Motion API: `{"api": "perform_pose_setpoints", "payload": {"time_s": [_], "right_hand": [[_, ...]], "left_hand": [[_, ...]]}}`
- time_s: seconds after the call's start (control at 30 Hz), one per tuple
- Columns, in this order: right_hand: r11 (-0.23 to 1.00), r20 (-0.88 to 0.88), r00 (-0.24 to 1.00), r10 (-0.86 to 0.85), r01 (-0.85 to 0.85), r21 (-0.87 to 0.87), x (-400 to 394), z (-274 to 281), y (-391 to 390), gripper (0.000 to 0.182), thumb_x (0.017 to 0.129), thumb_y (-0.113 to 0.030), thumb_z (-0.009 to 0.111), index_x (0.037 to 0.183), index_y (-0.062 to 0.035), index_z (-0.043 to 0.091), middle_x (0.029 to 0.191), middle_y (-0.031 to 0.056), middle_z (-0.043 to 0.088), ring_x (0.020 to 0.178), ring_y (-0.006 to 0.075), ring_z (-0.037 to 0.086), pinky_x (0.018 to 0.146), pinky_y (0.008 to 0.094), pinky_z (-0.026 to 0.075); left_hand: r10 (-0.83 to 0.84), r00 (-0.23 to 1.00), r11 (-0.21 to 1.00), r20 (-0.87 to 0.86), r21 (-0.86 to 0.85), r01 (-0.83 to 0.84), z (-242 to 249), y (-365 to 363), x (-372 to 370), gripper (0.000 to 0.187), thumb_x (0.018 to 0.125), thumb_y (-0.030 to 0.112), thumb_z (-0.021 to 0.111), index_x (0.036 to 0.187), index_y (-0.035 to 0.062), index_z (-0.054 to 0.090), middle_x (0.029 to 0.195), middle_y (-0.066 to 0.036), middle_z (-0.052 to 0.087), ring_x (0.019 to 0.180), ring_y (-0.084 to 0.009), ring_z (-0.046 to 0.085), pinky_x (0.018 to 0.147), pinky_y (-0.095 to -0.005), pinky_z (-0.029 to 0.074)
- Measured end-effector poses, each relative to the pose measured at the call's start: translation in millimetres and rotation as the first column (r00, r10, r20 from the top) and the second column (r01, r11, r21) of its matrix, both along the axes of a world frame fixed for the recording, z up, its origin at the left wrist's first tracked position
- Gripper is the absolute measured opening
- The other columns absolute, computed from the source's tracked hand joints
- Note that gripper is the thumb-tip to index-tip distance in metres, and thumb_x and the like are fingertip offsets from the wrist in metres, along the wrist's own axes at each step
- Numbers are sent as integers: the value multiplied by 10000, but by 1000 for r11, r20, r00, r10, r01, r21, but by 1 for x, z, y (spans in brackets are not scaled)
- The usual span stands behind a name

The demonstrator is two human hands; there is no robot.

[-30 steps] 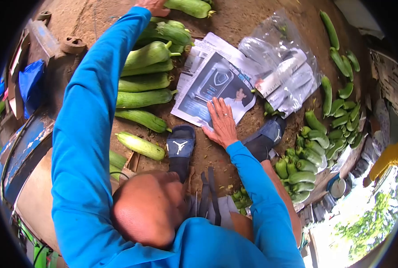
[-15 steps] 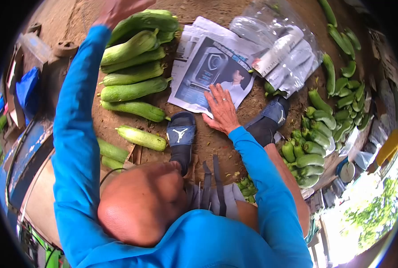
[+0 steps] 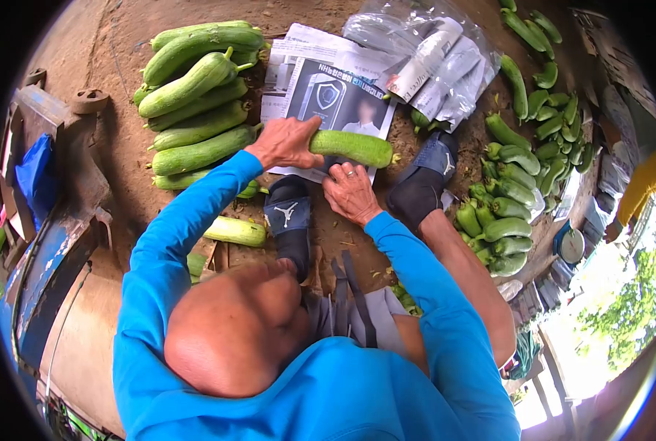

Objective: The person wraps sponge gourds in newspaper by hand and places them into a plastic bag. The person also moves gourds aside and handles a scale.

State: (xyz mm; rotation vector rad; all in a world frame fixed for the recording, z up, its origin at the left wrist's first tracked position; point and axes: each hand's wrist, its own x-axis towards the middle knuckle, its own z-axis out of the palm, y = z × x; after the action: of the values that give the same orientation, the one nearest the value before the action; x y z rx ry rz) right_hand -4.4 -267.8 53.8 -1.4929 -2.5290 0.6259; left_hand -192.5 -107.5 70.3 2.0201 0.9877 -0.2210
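Note:
My left hand (image 3: 289, 142) is closed round the left end of a green gourd (image 3: 353, 148), which lies across the lower part of a printed newspaper sheet (image 3: 343, 95). Just below the gourd is my right hand (image 3: 351, 192), wearing a ring, with its fingers bent at the paper's lower edge; whether they pinch the paper is hidden. Left of the newspaper, long green gourds (image 3: 204, 151) lie in a stacked row. A lighter gourd (image 3: 236, 231) rests on the ground below that row.
Plastic bags with rolled newspaper (image 3: 431, 66) lie at the top. Many smaller green gourds (image 3: 508, 207) are heaped on the right. My sandalled feet stand below the newspaper. A blue metal frame (image 3: 56, 253) is on the left.
My left hand has come from the upper left to the newspaper, now with a gourd in it. My right hand has moved off the sheet's picture to its lower edge, its fingers now bent.

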Motion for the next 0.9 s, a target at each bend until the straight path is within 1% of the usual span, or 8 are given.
{"api": "perform_pose_setpoints", "payload": {"time_s": [0.17,0.33,0.37,0.47,0.6,0.63,0.73,0.9], "right_hand": [[996,9,996,-85,85,17,0,8,-5,157,787,-217,738,843,-124,624,978,71,507,957,267,511,795,427,414],[928,-92,926,-367,372,40,3,24,-2,156,765,-149,770,863,-124,652,1087,59,557,1043,275,531,839,443,426],[900,-110,897,-428,434,36,3,26,-2,163,773,-132,778,904,-130,680,1129,58,557,1090,287,526,889,453,427],[883,-140,874,-466,470,-5,4,29,-3,158,798,-160,764,933,-133,687,1189,54,542,1158,288,491,966,460,407],[948,-99,948,-302,310,74,7,25,-10,168,796,-175,776,940,-155,693,1242,39,529,1208,285,466,1012,468,385],[946,-90,946,-312,318,65,9,26,-11,168,794,-182,778,940,-164,696,1266,33,526,1211,284,465,1024,477,379],[923,-63,929,-365,370,108,14,24,-9,158,793,-177,779,930,-158,703,1263,41,533,1214,291,474,1027,468,373],[905,-81,903,-421,425,35,18,17,-9,166,813,-190,756,956,-152,681,1279,56,527,1254,298,463,1061,499,352]], "left_hand": [[-155,988,988,-5,23,155,-17,-6,10,636,708,473,748,1139,60,527,776,-242,678,758,-490,665,674,-570,514],[-189,982,980,-19,62,190,1,14,16,629,708,470,747,1133,55,540,793,-245,684,778,-478,679,685,-554,532],[-160,987,982,-24,99,161,5,19,16,630,706,469,744,1141,56,552,798,-245,687,782,-474,683,688,-550,535],[-120,991,983,-56,131,126,19,29,19,638,704,465,739,1170,59,583,809,-247,694,789,-464,691,692,-543,538],[-190,980,971,-64,137,197,14,25,19,673,704,487,759,1189,57,577,788,-245,690,776,-464,689,680,-552,530],[-250,967,958,-56,130,255,5,21,18,684,705,496,764,1191,55,573,777,-244,688,768,-465,687,672,-558,526],[-263,965,961,-11,82,263,-19,2,9,712,707,514,766,1203,46,560,759,-240,681,750,-467,681,657,-566,516],[-153,988,988,-8,13,153,-13,-19,5,726,712,518,763,1215,37,555,713,-235,665,706,-487,660,639,-572,507]]}}
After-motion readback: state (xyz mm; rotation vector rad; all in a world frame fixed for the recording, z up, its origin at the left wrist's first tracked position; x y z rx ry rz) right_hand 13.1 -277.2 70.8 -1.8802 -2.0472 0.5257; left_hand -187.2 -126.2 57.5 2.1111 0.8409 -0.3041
